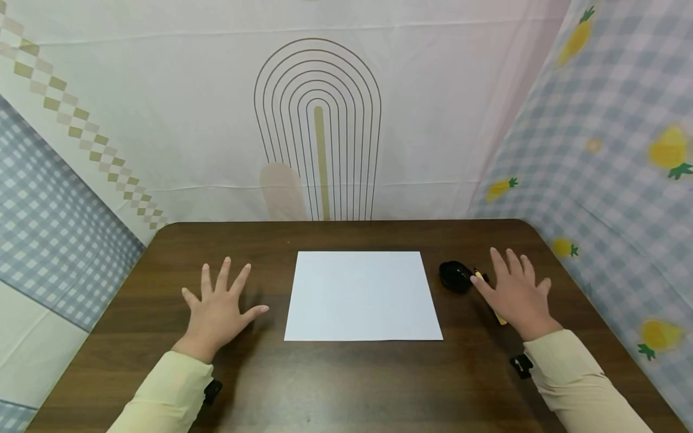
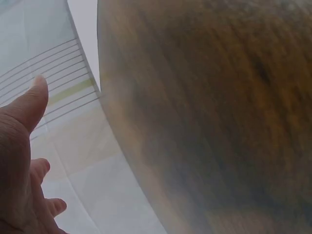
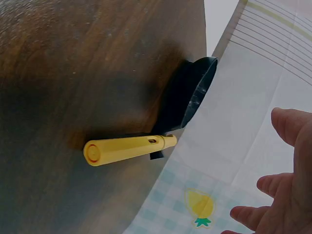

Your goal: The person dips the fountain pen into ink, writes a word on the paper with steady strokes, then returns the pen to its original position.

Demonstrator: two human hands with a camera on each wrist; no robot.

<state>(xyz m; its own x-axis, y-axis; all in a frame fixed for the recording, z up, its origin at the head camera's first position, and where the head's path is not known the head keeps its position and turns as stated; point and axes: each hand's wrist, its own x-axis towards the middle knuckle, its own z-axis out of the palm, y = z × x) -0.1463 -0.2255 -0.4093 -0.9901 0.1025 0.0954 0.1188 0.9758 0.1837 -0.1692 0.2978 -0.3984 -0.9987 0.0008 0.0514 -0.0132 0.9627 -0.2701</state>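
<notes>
My left hand [image 1: 216, 310] is over the left side of the table, its fingers spread and nothing in its grasp. On the right, my right hand [image 1: 518, 299] also has spread fingers and holds nothing. A yellow pen [image 3: 122, 149] lies beneath and beside that hand, partly covered by it in the head view. Close to the pen's far end is a glossy black rounded object [image 1: 455, 276], its kind unclear. Between the hands, a blank white sheet of paper [image 1: 363, 294] lies flat. The left wrist view shows the thumb [image 2: 31, 105] extended.
The dark brown wooden table [image 1: 346, 385] has rounded far corners. Behind it hangs a white cloth [image 1: 433, 120] with an arch pattern, and a blue checked cloth [image 1: 612, 198] with yellow fruit prints borders the right side.
</notes>
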